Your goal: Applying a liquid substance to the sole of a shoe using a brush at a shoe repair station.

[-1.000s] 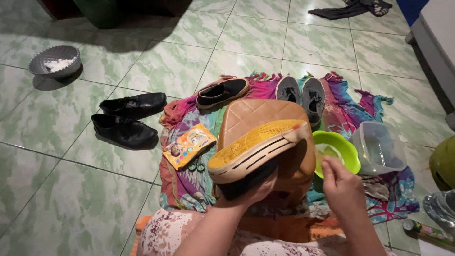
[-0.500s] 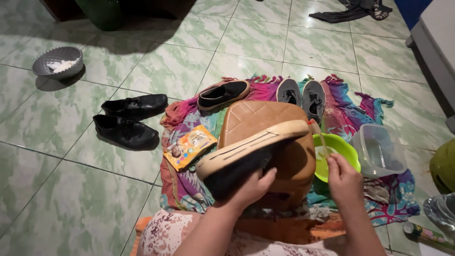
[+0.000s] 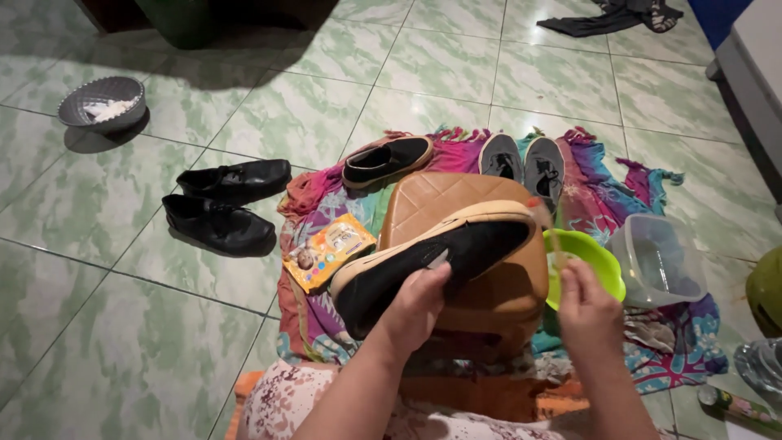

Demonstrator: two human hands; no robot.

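- Black slip-on shoe (image 3: 440, 261) w/ cream sole: held up off the floor in left hand (image 3: 415, 310), tilted, toe end higher to the right, in front of tan quilted stool.
- Thin stick-like tool (image 3: 554, 236), blurred: pinched upright in right hand (image 3: 590, 314), just beside shoe's toe.

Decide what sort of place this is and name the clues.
Probably a home floor used for shoe cleaning: green tiles, a cloth spread with shoes, and a green basin beside a clear tub.

Thin blurred stick (image 3: 556, 236) in the right hand (image 3: 588, 308); green object (image 3: 766, 289) cut off at the frame's edge.
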